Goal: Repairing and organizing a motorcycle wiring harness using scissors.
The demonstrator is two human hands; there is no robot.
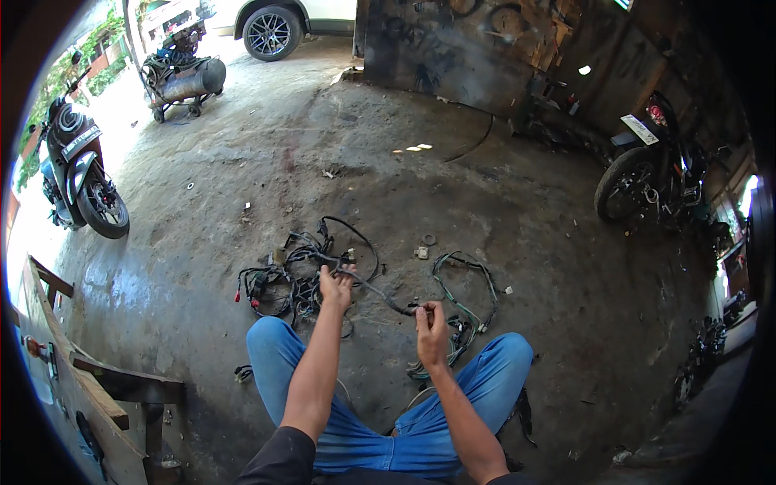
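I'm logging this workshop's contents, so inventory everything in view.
wiring: one tangle, black, floor and hands
green wires: one bundle, green, centre floor
connector: one, cream, centre floor
ring: one, grey, beside connector
scooter: one, dark, left
motorbike: one, black, right
compressor: one, dark, upper left
car: one, white, top
bench: one, brown, lower left
wall panel: one, dark, top
jeans: one pair, blue, bottom
sleeves: two, dark, bottom
left hand: one, at wiring
right hand: one, pinching wiring

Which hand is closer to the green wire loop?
Right. The right hand is near the green wire loop's left side; the left hand is farther left, by the tangled black wiring.
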